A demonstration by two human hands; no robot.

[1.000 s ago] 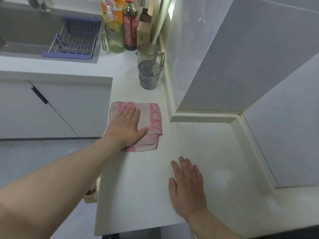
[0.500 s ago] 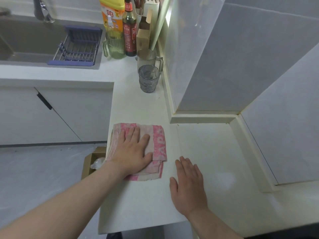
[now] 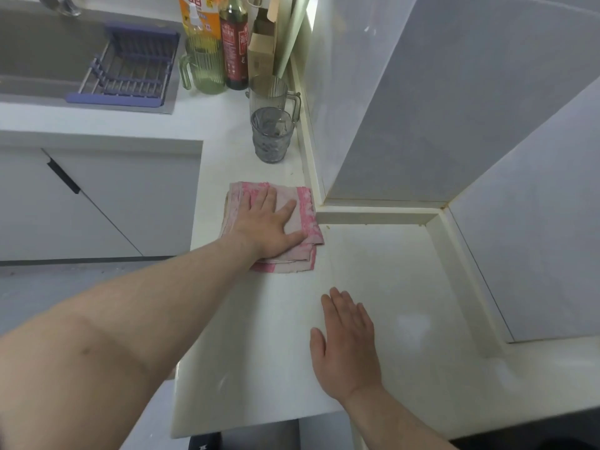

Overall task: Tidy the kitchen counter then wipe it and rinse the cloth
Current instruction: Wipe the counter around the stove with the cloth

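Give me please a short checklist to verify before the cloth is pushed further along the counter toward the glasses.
1. Left hand flat on the pink cloth: ok.
2. Cloth folded, lying flat on the counter: ok.
3. Right hand resting open on the counter, apart from the cloth: ok.
4. Path ahead free: not ok, the grey tumbler stands just beyond the cloth.
5. Glass jug behind the tumbler moved aside: not ok.
6. Cloth damp enough: cannot tell.

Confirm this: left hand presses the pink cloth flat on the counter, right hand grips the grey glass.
Not quite. The left hand does press the pink cloth flat on the counter, but the head view shows the right hand resting open on the counter, away from the grey glass.
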